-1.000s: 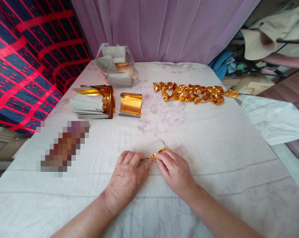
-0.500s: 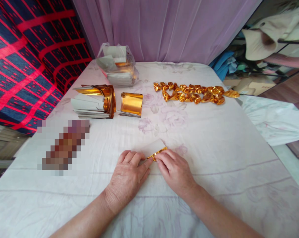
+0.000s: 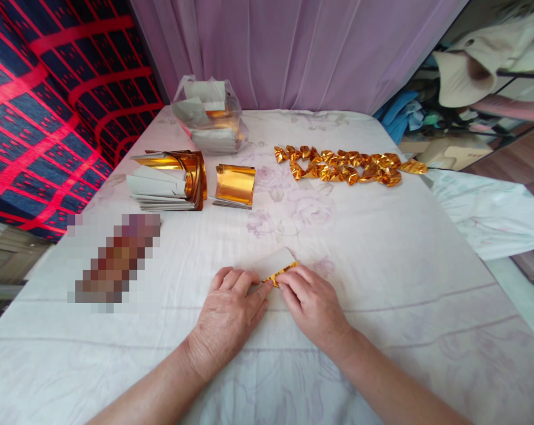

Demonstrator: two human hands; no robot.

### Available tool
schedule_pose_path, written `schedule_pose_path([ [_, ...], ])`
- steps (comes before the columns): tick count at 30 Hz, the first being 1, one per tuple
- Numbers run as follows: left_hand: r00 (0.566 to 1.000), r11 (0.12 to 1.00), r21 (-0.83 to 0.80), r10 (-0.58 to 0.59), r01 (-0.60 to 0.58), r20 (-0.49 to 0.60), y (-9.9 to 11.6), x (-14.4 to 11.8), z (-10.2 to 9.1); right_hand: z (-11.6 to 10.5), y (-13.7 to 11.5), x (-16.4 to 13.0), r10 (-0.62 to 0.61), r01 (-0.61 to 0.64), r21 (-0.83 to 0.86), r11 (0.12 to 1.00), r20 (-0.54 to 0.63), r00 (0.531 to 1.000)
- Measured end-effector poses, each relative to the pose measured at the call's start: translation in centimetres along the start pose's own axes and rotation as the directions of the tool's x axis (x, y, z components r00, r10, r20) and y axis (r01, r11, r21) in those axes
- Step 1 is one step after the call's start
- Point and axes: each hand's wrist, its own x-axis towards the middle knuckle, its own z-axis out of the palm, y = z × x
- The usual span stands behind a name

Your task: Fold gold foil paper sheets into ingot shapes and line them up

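The sheet (image 3: 279, 260) lies at a slant on the cloth right in front of me, pale side up, with a narrow band of gold folded along its near edge. My right hand (image 3: 318, 301) has that edge between thumb and fingers, closed down narrow. My left hand (image 3: 231, 301) bends over the other end, fingers resting on it; whether its thumb pinches underneath, I can't tell.

The band looks thin, so I judge the likeliest fault is a crooked fold: if one hand pulls harder than the other, the strip will widen toward one end. Foil probably keeps every crease, so a wrong one would show. If my left fingers lift too soon, the sheet could swivel, since the tablecloth (image 3: 382, 254) looks soft and a little wrinkled and may give under pressure.

Beyond my hands, the small stack (image 3: 235, 184) sits curled, and the bigger stack (image 3: 158, 189) beside it fans loosely; a careless sleeve or reach could spill either one. The gold twists (image 3: 347, 165), bunched in rows farther right, could get crushed if I lean across. The clear bag (image 3: 209, 118) stands at the back, well apart.
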Motion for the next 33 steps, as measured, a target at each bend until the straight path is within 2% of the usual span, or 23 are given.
schedule_pose_path([
  [7,1.000,1.000,-0.019,-0.003,0.003,-0.022,0.1,0.1,-0.1,0.0,-0.1,0.1,0.018,-0.019,0.031,0.999,0.013,1.000],
  [12,1.000,1.000,-0.021,-0.015,0.015,0.014,0.1,0.1,-0.2,0.0,-0.1,0.1,0.046,-0.049,0.054,0.997,0.045,0.998],
  [15,1.000,1.000,-0.020,-0.015,0.015,0.017,0.0,0.1,0.0,0.0,0.1,0.0,0.017,-0.020,0.069,0.997,0.032,0.999],
  [18,1.000,0.999,-0.023,-0.023,0.023,0.022,-0.1,0.0,0.1,-0.4,0.2,-0.3,-0.051,0.050,0.036,0.998,0.033,0.998],
  [21,0.999,0.999,-0.020,-0.031,0.032,0.031,-0.2,-0.1,0.1,-1.2,0.1,-0.4,-0.175,0.180,-0.096,0.979,0.055,0.983],
  [27,0.999,0.999,-0.016,-0.033,0.034,0.030,-0.1,0.0,0.1,-2.5,-0.1,0.0,-0.347,0.376,-0.383,0.844,0.146,0.927],
  [33,0.999,0.999,-0.012,-0.043,0.044,0.029,-0.1,0.2,-0.1,-3.3,0.3,0.3,-0.455,0.532,-0.409,0.742,0.276,0.847],
])
